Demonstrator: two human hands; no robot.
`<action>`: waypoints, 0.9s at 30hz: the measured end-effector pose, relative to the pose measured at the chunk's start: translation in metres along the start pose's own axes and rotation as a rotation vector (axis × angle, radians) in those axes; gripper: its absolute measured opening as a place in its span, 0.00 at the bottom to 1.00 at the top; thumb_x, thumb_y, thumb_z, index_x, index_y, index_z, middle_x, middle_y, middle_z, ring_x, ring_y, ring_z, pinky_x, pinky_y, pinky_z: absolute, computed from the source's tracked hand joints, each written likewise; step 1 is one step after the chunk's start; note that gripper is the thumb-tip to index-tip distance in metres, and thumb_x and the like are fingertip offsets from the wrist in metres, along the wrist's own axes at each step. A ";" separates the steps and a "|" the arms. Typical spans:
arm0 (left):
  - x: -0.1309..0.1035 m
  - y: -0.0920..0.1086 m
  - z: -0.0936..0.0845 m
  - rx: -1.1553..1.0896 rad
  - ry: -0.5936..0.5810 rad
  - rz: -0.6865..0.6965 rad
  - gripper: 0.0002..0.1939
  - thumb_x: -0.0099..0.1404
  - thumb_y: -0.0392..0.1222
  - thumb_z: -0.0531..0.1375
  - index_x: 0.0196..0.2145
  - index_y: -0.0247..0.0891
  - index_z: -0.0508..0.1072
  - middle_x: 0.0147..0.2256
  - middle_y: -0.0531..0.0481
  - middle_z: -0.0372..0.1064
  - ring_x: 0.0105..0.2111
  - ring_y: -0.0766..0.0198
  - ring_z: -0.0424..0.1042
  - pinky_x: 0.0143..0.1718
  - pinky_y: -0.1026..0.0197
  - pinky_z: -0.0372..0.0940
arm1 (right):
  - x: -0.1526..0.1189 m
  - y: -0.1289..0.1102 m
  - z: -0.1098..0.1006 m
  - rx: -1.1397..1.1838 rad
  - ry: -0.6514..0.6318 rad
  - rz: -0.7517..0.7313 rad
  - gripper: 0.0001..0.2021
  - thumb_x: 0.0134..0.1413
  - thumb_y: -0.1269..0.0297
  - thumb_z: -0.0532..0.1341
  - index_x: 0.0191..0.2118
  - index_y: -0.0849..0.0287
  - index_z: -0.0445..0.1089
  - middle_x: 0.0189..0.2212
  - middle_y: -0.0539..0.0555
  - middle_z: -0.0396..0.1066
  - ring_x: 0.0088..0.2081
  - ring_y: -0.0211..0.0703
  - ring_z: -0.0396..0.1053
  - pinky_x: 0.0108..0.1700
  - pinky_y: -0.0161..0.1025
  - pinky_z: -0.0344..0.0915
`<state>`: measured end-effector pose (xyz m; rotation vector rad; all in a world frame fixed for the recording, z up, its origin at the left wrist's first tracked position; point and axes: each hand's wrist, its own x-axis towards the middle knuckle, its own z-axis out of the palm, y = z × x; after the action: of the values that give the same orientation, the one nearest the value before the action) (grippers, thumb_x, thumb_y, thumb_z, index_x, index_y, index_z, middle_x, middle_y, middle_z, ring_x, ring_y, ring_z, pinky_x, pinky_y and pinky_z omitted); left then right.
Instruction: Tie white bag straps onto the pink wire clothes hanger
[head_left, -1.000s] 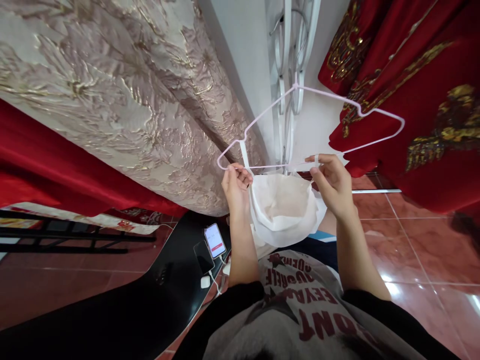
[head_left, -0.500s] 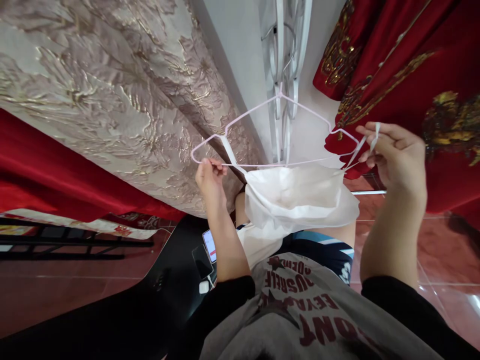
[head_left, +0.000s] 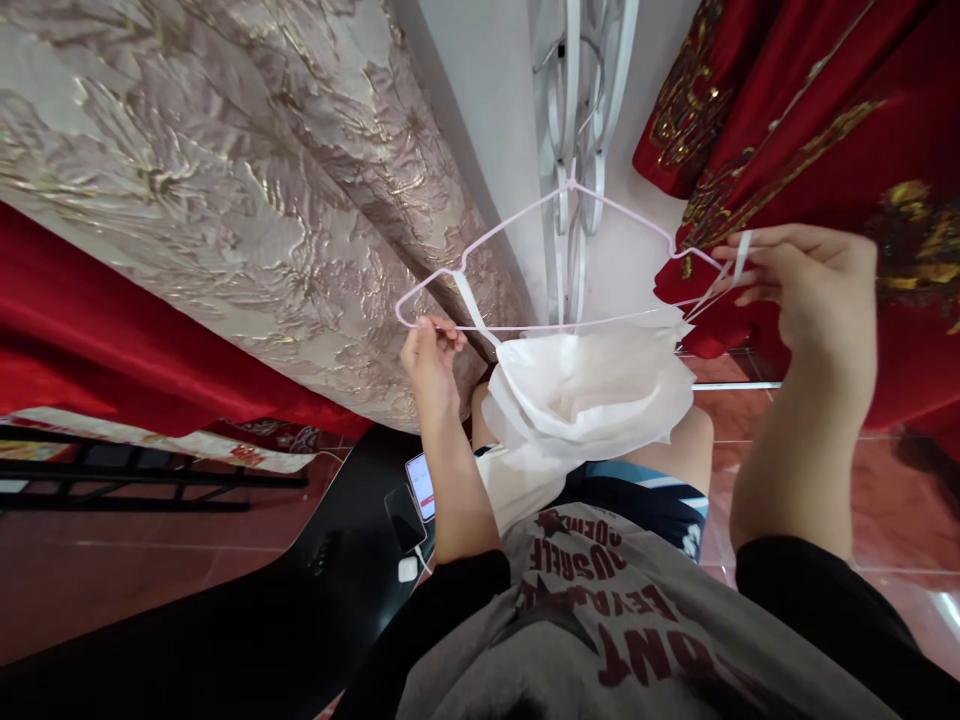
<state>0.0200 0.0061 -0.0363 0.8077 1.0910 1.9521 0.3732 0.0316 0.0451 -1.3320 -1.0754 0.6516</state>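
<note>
A pink hanger [head_left: 517, 215] is upright in front of me, its top near a white metal rack. My left hand [head_left: 435, 355] pinches its lower left corner. A white garment [head_left: 600, 385] hangs below the bar, one strap [head_left: 474, 310] looped over the hanger's left shoulder. My right hand [head_left: 814, 280] has a second white strap [head_left: 742, 255] around its fingers, pulled out at the hanger's right end. The lower part of the garment lies over my lap.
Patterned pale fabric [head_left: 262, 200] hangs at the left, red embroidered cloth [head_left: 810, 150] at the right. White metal rack bars [head_left: 570, 100] stand ahead. Two phones, one here [head_left: 405, 518], and a white charger [head_left: 407, 569] lie on a black surface [head_left: 300, 600].
My right hand has moved outward and slightly up, drawing the strap to the right end of the hanger. The hanger and my left hand have shifted slightly right in view.
</note>
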 end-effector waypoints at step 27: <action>-0.002 -0.006 0.004 -0.020 0.028 0.024 0.24 0.74 0.56 0.67 0.26 0.38 0.70 0.24 0.53 0.66 0.25 0.69 0.69 0.31 0.67 0.66 | -0.018 -0.023 0.024 -0.072 -0.204 -0.462 0.06 0.62 0.70 0.65 0.34 0.60 0.80 0.29 0.50 0.79 0.31 0.34 0.74 0.37 0.42 0.70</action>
<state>0.0262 0.0082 -0.0397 0.7881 1.0814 1.9972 0.3396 0.0223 0.0600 -1.0370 -1.5247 0.4087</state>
